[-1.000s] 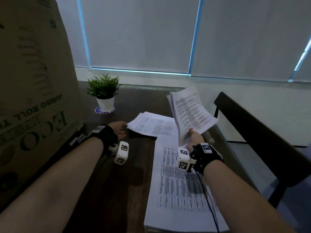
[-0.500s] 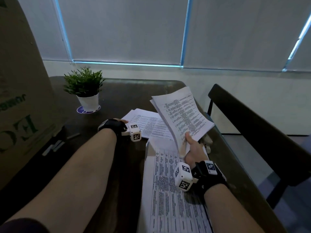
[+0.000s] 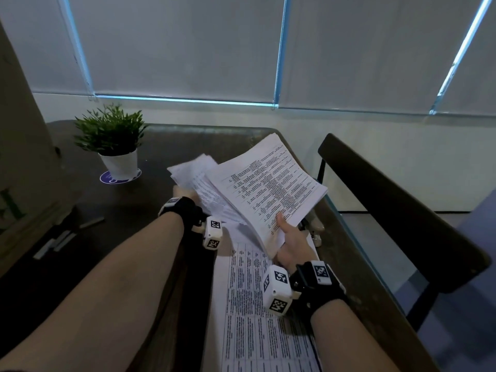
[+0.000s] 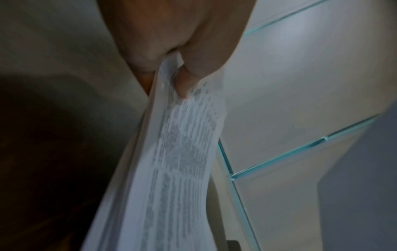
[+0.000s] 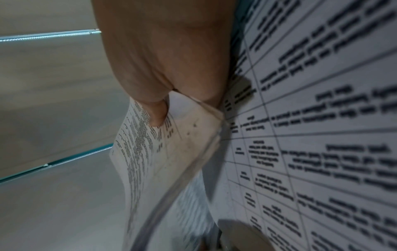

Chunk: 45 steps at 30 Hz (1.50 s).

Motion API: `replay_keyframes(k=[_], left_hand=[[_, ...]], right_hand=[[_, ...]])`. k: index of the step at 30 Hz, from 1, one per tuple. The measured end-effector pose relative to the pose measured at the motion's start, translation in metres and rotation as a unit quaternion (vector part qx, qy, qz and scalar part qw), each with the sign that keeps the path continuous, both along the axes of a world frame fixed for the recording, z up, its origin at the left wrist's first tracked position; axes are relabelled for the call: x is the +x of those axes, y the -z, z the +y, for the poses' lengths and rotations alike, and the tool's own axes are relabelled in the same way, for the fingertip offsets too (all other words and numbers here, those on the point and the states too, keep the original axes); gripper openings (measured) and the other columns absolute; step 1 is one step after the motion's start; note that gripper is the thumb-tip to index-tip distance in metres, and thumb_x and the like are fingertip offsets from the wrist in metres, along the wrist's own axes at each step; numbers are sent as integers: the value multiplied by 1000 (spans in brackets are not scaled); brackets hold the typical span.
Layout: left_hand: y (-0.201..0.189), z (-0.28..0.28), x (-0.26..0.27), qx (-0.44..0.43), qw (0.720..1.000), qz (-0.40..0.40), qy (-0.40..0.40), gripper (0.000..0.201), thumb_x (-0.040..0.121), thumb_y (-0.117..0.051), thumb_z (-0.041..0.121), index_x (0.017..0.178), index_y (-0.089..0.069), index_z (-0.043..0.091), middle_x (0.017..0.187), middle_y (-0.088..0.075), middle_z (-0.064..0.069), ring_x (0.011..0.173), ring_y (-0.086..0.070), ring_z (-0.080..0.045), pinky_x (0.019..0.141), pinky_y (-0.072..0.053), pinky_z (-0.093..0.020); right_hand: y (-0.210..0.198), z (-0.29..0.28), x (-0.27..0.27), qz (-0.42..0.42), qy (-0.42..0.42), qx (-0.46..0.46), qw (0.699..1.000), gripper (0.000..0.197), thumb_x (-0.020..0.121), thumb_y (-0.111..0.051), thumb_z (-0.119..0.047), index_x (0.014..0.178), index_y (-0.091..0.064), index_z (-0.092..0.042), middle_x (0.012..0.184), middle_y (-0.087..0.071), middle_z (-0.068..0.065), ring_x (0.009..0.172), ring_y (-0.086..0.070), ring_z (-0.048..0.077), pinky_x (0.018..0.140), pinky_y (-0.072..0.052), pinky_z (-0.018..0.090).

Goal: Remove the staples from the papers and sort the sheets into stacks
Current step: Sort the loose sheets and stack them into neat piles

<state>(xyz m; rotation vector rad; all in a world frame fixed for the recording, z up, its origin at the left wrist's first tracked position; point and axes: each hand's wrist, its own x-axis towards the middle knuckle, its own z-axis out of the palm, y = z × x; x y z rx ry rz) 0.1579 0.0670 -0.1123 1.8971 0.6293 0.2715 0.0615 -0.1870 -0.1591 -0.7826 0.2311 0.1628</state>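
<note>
Two sheaves of white printed paper sheets are in the air above the dark wooden table [image 3: 128, 216]: the right hand [image 3: 291, 242] pinches the thicker sheaf [image 3: 271, 189] at its near corner, thumb on top; the left hand [image 3: 185, 193] pinches the thinner sheaf [image 3: 193, 173] at ten o'clock of it. One flat stack of printed sheets [image 3: 257, 318] lies at six o'clock; the paper looks light, limp and prone to fan out, so hold near a bound corner; no staple can be made out.
</note>
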Motion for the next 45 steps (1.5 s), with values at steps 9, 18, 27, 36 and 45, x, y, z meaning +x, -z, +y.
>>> replay_keyframes(k=[9,18,27,36,45], left_hand=[[-118,72,-38,32,953,-292,-74,30,88,-55,9,117,-61,1,108,-65,-16,98,-61,-23,78,-47,-33],[-194,108,-134,284,916,3,281,19,86,-67,9,68,-63,12,63,-64,3,63,-58,-10,58,-47,-18],[-97,33,-198,468,699,270,470,34,90,-63,20,117,-61,-1,113,-63,-17,88,-52,-17,68,-45,-21],[-37,44,-234,341,789,152,488,24,88,-65,15,110,-58,15,106,-58,0,101,-55,-17,91,-43,-29],[-81,54,-268,-301,877,-40,373,39,86,-64,15,122,-51,13,116,-63,-9,98,-66,-24,83,-55,-40]], right_hand=[[-5,2,-8,-13,-25,-56,998,64,81,-72,-35,140,-51,-21,133,-62,8,123,-58,33,112,-36,54],[-29,7,-28,26,14,-88,996,20,99,-56,-29,115,-65,-21,109,-71,3,110,-61,27,107,-42,49],[-72,8,-54,-14,-24,-129,991,17,103,-50,-23,97,-57,-8,53,-60,-1,40,-56,8,39,-45,19],[-97,34,-93,-71,-217,-161,960,20,104,-42,-15,104,-59,-4,81,-72,7,54,-68,13,42,-54,23],[-93,83,-118,-133,-98,-162,973,47,100,-49,-4,145,-41,-5,142,-52,16,123,-56,33,95,-52,47]])
